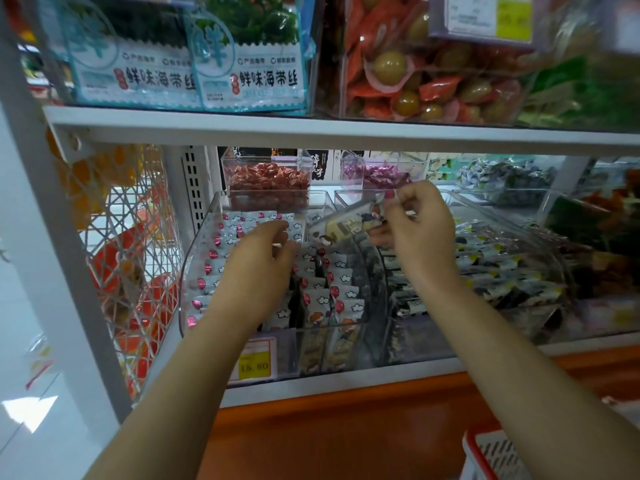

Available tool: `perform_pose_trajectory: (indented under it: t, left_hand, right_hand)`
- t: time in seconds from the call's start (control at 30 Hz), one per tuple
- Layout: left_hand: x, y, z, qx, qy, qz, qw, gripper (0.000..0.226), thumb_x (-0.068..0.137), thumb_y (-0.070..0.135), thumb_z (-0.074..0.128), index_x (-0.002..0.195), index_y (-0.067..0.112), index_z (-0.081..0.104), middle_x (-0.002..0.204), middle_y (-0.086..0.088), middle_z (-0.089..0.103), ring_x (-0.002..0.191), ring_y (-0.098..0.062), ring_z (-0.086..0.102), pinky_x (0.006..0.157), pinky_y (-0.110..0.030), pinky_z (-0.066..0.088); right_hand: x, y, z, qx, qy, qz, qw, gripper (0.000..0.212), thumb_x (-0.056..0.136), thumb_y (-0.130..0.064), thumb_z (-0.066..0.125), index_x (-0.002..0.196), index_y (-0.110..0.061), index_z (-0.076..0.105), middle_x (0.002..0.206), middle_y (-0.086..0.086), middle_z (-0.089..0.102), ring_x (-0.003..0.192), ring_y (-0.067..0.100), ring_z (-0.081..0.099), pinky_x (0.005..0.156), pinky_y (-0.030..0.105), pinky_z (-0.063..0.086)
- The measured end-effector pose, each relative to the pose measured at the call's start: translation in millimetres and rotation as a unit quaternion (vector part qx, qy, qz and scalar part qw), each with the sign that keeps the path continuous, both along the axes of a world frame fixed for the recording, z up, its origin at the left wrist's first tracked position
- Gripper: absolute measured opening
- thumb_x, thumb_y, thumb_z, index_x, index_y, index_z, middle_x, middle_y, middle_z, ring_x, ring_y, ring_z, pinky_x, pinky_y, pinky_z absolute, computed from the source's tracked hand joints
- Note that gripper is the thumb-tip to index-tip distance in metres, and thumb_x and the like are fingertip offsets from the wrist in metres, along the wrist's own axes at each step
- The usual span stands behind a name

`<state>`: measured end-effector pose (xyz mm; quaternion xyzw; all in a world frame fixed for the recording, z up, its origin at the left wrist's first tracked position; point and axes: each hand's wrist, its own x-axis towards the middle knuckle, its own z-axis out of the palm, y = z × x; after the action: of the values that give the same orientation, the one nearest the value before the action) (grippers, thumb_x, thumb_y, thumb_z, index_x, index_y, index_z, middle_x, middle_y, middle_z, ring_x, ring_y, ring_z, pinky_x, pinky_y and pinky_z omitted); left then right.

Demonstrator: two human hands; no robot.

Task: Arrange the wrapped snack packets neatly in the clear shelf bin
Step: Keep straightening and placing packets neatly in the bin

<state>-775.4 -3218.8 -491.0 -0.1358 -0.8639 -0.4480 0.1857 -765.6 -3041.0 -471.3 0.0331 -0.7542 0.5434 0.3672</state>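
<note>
A clear shelf bin (pixel 194 258) on the lower shelf holds rows of white wrapped snack packets (pixel 323 299) printed with clouds and red balloons. My left hand (pixel 266 251) reaches into the bin over the packets at its back, fingers curled down onto them; whether it grips one is hidden. My right hand (pixel 415 220) is raised above the bin's right rear corner and pinches one wrapped packet (pixel 346 225), held lengthwise and tilted.
A second clear bin (pixel 540 216) of dark packets stands to the right. Small bins of red sweets (pixel 266 181) and purple sweets (pixel 381 174) sit behind. The upper shelf edge (pixel 311 129) hangs just above. A yellow price tag (pixel 254 365) fronts the bin; a red basket (pixel 491 455) is at lower right.
</note>
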Motion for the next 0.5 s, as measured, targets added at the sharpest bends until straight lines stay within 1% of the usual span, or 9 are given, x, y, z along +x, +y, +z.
perform_pose_trajectory:
  t: [0.07,0.13,0.2,0.23,0.3,0.37,0.43,0.5]
  left_hand:
    - [3,1,0,0.038,-0.027,-0.028,0.999,0.037,0.098,0.023,0.044,0.133,0.015,0.048,0.119,-0.004,0.06,0.095,-0.018,0.055,0.079,-0.027,0.042]
    - [7,2,1,0.092,-0.051,-0.059,0.993,0.023,0.098,0.023,0.044,0.112,0.014,0.06,0.104,-0.012,0.065,0.083,-0.017,0.056,0.072,-0.029,0.045]
    - [9,2,1,0.138,-0.069,-0.067,0.986,0.024,0.097,0.023,0.045,0.098,0.007,0.063,0.095,-0.017,0.066,0.077,-0.017,0.057,0.066,-0.027,0.048]
    - [10,1,0,0.161,-0.08,-0.067,0.981,0.024,0.097,0.024,0.046,0.094,0.008,0.064,0.092,-0.015,0.067,0.076,-0.017,0.059,0.065,-0.026,0.048]
    - [12,-1,0,0.218,-0.108,-0.066,0.968,0.018,0.095,0.026,0.05,0.093,0.016,0.064,0.082,-0.004,0.068,0.073,-0.014,0.063,0.063,-0.024,0.052]
    - [12,-3,-1,0.263,-0.129,-0.069,0.954,0.015,0.093,0.027,0.053,0.089,0.017,0.063,0.07,0.007,0.068,0.067,-0.009,0.066,0.066,-0.029,0.055]
    - [12,-4,-2,0.303,-0.148,-0.078,0.938,0.015,0.092,0.024,0.056,0.08,0.015,0.059,0.061,0.009,0.066,0.061,-0.007,0.065,0.066,-0.031,0.056]
    - [12,-4,0,0.372,-0.175,-0.102,0.906,0.015,0.091,0.019,0.057,0.077,0.014,0.058,0.063,0.004,0.063,0.059,-0.008,0.062,0.057,-0.025,0.054]
  right_hand:
    - [11,-1,-3,-0.089,-0.036,0.044,0.994,0.014,0.094,-0.005,0.051,0.083,-0.011,0.046,0.081,0.008,0.057,0.053,0.018,0.064,0.054,0.033,0.059]
    - [19,-3,-6,-0.177,-0.06,0.097,0.978,0.01,0.093,-0.003,0.051,0.085,-0.007,0.048,0.082,0.008,0.061,0.054,0.019,0.066,0.054,0.03,0.058]
    - [24,-4,-8,-0.238,-0.08,0.138,0.958,0.008,0.093,-0.002,0.053,0.086,-0.005,0.051,0.082,0.008,0.063,0.058,0.022,0.069,0.054,0.029,0.057]
    - [25,-4,-8,-0.259,-0.093,0.155,0.949,0.008,0.092,-0.003,0.054,0.084,-0.004,0.052,0.084,0.009,0.064,0.061,0.024,0.069,0.055,0.028,0.057]
    - [28,-2,-11,-0.294,-0.116,0.182,0.931,0.011,0.091,-0.006,0.057,0.08,-0.003,0.057,0.082,0.012,0.064,0.063,0.025,0.07,0.055,0.028,0.056]
    - [30,1,-13,-0.313,-0.133,0.199,0.919,0.013,0.089,-0.009,0.06,0.077,-0.005,0.062,0.079,0.01,0.065,0.061,0.02,0.069,0.055,0.026,0.055]
    - [30,5,-15,-0.316,-0.148,0.204,0.915,0.013,0.085,-0.013,0.063,0.075,-0.008,0.068,0.068,0.006,0.067,0.055,0.014,0.065,0.05,0.023,0.053]
    - [31,7,-14,-0.324,-0.158,0.208,0.909,0.017,0.083,-0.015,0.065,0.068,-0.011,0.072,0.058,0.001,0.064,0.048,0.009,0.059,0.045,0.019,0.049]
